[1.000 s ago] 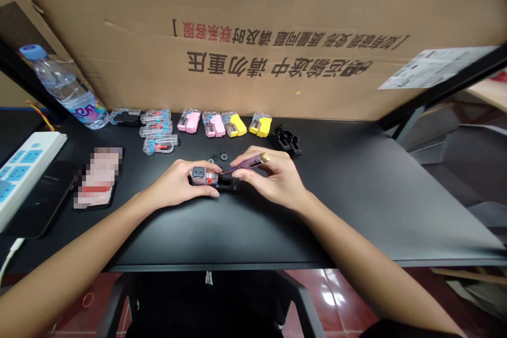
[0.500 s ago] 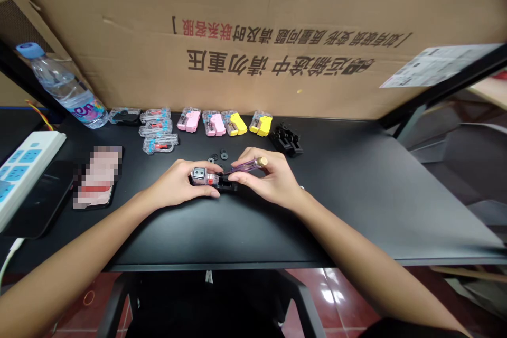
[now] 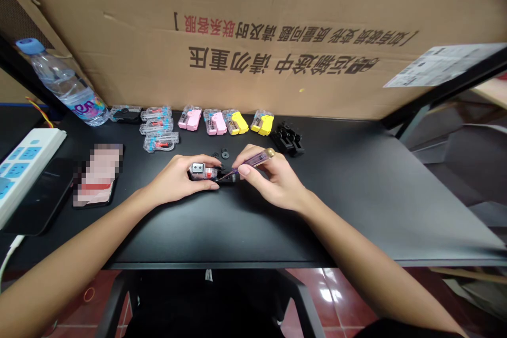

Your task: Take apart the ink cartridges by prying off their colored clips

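My left hand [image 3: 176, 178] is closed round a small clear-and-black device [image 3: 208, 172] with a silver end, its thumb and fingers on the two long sides. In my right hand [image 3: 277, 177] is a purple screwdriver [image 3: 255, 160] with a gold cap, pinched between thumb and fingers. The screwdriver slants down to the left, its tip at the black part of the device. Small black round parts [image 3: 225, 153] lie on the table just behind the device.
Behind the hands are clear units [image 3: 161, 142], pink units [image 3: 215, 122], yellow units [image 3: 262, 122] and black parts [image 3: 287, 139]. A bottle [image 3: 75, 92], phone [image 3: 99, 177] and power strip [image 3: 26, 163] occupy the left. A cardboard sheet [image 3: 253, 90] stands behind.
The screwdriver has turned to a steeper slant, its capped end now farther up and right. Its shaft now shows against the device. The device sits slightly higher in view.
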`<action>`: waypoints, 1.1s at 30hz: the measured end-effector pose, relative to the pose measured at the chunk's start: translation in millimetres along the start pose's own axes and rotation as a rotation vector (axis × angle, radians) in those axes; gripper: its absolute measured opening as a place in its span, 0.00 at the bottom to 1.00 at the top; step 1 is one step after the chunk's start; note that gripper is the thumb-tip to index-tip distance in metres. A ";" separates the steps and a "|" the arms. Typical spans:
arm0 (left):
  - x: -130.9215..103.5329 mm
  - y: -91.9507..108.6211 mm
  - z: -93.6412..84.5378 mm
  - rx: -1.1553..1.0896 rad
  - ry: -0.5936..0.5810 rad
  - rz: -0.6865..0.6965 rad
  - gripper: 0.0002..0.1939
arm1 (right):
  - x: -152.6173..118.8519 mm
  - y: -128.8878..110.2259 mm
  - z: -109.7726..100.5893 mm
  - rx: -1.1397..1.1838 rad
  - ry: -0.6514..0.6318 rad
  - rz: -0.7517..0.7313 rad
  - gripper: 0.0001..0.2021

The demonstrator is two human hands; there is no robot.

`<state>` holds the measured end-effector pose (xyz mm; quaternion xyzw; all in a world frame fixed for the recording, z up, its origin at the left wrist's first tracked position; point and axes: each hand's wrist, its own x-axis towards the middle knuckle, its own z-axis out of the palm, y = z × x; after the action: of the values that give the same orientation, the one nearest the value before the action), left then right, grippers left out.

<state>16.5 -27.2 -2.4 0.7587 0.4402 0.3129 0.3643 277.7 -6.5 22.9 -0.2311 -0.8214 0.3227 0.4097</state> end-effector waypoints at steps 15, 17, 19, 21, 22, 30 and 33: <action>0.0 0.5 1.8 0.020 -0.009 0.018 0.22 | 0.4 -0.9 -1.7 -0.007 0.007 -0.006 0.07; -0.1 0.5 1.6 0.019 -0.010 0.017 0.22 | 1.1 -1.7 -2.6 -0.022 -0.014 -0.010 0.08; -0.1 0.9 1.4 0.018 -0.009 0.024 0.22 | 1.4 -2.0 -2.6 -0.032 -0.033 -0.006 0.09; -0.1 1.4 1.3 0.018 -0.006 0.029 0.21 | 1.2 -1.3 -1.9 -0.031 -0.037 -0.005 0.09; -0.1 1.6 1.4 0.017 -0.004 0.030 0.21 | 0.9 -0.5 -1.4 -0.028 -0.033 -0.012 0.09; 0.0 -0.6 1.4 0.007 0.008 0.022 0.22 | -2.4 8.8 1.5 -0.033 0.037 -0.132 0.06; 0.1 -1.5 1.2 -0.003 0.002 0.019 0.23 | -3.0 9.6 2.1 -0.044 0.041 -0.134 0.07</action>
<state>16.9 -26.9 -4.3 0.7619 0.4331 0.3176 0.3620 278.7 -2.6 13.5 -0.1911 -0.8333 0.2718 0.4419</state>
